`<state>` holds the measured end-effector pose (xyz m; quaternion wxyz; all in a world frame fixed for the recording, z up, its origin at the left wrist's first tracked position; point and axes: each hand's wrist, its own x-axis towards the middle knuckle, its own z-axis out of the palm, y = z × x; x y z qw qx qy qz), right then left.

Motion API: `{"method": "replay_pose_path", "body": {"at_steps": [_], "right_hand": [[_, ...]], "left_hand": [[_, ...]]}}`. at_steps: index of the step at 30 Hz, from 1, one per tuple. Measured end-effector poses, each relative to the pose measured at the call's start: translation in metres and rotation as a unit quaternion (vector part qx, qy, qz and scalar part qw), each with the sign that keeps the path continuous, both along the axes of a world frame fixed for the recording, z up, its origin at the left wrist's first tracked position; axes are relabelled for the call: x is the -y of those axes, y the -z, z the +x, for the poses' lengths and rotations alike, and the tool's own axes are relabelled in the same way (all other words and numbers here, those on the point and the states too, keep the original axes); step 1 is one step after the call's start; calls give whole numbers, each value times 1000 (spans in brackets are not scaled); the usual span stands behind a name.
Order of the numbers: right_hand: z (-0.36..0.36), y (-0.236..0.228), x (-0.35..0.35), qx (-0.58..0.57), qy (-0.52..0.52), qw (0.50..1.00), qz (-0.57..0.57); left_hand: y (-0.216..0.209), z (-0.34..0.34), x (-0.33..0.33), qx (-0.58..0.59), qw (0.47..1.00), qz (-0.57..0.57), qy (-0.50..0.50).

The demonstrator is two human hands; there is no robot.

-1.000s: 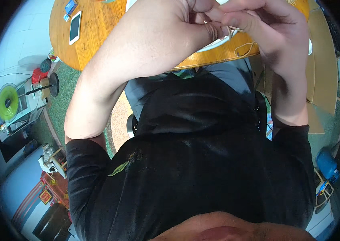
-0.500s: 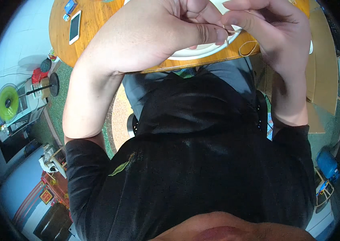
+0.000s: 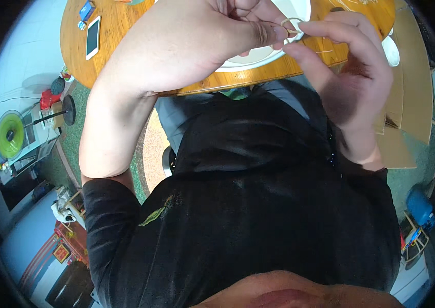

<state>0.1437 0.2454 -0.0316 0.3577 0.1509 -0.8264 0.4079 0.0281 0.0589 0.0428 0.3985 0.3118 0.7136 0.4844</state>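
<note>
Over a white dish at the table's front edge, my left hand is closed in a pinch. Between its thumb and fingers is a thin pale strand, like a cord, bent into a small loop. On the right, my right hand has its thumb and index finger spread apart. The index fingertip is right beside the loop; whether it touches cannot be made out. The thumb tip sits just below. The left hand's other fingers are partly hidden behind its thumb.
A wooden table holds a white phone and a small blue box at left. Loose pale strands lie at the far right. A white bowl is at the right edge, beside cardboard. A fan stands left.
My right thumb and index finger have parted from their pinch on the strand, and the hand has lowered slightly. A loop now shows at my left fingertips. The left hand has barely moved.
</note>
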Motion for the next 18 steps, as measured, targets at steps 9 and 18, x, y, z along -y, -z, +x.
{"method": "replay_pose_path", "body": {"at_steps": [9, 18], "right_hand": [[0, 3, 0, -23, -38, 999, -9], [1, -7, -4, -14, -38, 994, 99]], "left_hand": [[6, 2, -3, 64, 998, 28, -8], [1, 7, -9, 14, 999, 0, -33]]}}
